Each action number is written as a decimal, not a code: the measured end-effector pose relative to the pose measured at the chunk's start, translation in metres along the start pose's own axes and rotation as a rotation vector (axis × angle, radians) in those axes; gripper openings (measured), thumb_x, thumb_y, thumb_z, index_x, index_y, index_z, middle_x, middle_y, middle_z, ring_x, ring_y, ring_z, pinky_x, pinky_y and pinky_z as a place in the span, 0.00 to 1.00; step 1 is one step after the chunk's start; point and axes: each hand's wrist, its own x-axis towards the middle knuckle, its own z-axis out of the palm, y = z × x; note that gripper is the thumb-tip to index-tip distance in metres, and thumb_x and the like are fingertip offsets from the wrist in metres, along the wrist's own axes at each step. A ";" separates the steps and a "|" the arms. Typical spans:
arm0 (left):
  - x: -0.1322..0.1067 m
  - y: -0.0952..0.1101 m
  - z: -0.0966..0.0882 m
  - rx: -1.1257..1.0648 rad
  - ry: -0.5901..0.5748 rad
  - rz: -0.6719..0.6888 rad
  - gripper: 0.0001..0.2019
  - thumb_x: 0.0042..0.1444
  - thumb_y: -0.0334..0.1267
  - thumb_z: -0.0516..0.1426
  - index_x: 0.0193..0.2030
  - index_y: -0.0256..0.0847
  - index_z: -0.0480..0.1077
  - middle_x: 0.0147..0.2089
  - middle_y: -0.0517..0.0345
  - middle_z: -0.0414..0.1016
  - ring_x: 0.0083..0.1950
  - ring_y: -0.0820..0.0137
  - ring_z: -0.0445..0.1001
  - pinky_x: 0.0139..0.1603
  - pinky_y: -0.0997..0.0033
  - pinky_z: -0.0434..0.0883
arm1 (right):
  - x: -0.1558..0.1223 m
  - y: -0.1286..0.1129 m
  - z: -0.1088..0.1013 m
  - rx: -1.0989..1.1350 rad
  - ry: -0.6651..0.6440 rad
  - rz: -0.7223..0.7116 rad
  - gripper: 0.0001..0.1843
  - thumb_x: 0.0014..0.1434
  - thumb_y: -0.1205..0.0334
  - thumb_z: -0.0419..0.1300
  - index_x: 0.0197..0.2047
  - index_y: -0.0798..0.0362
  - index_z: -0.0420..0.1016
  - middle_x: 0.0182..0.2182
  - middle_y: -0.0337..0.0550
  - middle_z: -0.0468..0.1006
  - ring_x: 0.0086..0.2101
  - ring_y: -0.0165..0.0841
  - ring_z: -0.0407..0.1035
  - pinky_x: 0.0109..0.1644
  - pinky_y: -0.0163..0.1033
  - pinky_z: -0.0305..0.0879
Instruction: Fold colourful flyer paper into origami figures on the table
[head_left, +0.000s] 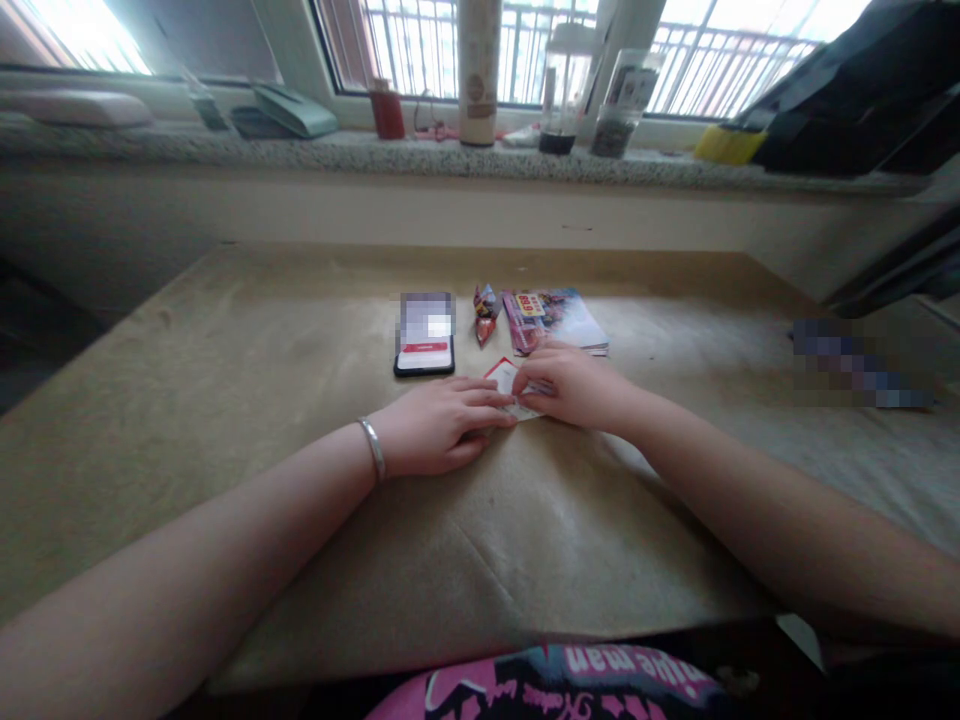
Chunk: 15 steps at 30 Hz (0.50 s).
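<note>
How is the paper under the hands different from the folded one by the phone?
The flat paper is white and red; the folded one is multicoloured. The left hand and right hand press the flat paper; nothing touches the folded one. Both sit on the table.

Single head-worn view, looking forward and down from the person's seat.
Camera sits above the lap and faces the grey speckled stone windowsill (pixel 420 155) and bright barred window (pixel 420 50) at the far side. Left hand (pixel 435 425) and right hand (pixel 574 385) lie close, mid-frame, on the brown paper-covered tabletop (pixel 225 400).
</note>
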 end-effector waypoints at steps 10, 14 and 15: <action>0.000 0.000 0.000 -0.011 -0.010 0.002 0.21 0.56 0.32 0.51 0.57 0.44 0.68 0.62 0.57 0.66 0.63 0.63 0.62 0.65 0.59 0.60 | -0.033 -0.001 0.007 -0.129 0.037 -0.255 0.16 0.62 0.66 0.52 0.48 0.46 0.77 0.42 0.42 0.80 0.43 0.36 0.67 0.50 0.43 0.61; -0.001 -0.001 0.001 -0.009 -0.043 -0.017 0.23 0.55 0.30 0.52 0.58 0.46 0.67 0.63 0.58 0.64 0.65 0.62 0.61 0.66 0.58 0.59 | -0.035 -0.004 0.006 -0.167 0.019 -0.257 0.17 0.63 0.65 0.50 0.50 0.45 0.75 0.43 0.40 0.79 0.46 0.36 0.67 0.53 0.44 0.59; -0.001 -0.001 0.001 -0.010 -0.045 -0.018 0.23 0.55 0.30 0.52 0.58 0.46 0.66 0.63 0.58 0.64 0.65 0.63 0.60 0.66 0.58 0.58 | -0.035 -0.005 0.005 -0.178 0.017 -0.253 0.16 0.64 0.64 0.50 0.50 0.45 0.75 0.43 0.39 0.79 0.46 0.36 0.67 0.54 0.45 0.59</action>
